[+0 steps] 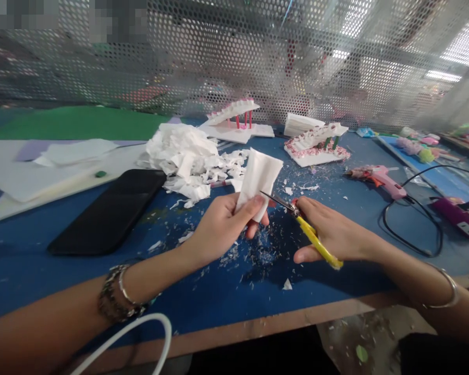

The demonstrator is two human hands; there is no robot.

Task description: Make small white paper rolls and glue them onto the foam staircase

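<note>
At a blue work table (31, 260) behind a perforated metal screen (258, 52), a person trims paper with both hands. On the left part of the surface lie several white sheets (19, 177) and one green sheet (74, 122) toward the far edge. One black phone (109, 211) lies face down just right of them, and one heap of white paper scraps (183, 156) sits beyond it.

Near the middle of the near edge, the left hand (219, 226), wearing beaded bracelets (115, 297), pinches one folded white paper (260, 177) by its lower end between thumb and fingers. The paper stands upright above that hand. One pair of scissors (305, 226) with yellow handles meets the paper's lower right edge, its tip just beside the left thumb. How far the blades are parted cannot be told. The right hand (334, 234), wearing one bangle (447, 294), is closed around the handles.

Fine white clippings (258, 255) litter the surface beneath both hands. Two small white stair models (232, 117) (315, 146) stand toward the far edge. Further right lie one pink glue gun (379, 178), one looped black cord (410, 229) and one purple device (457, 216).
</note>
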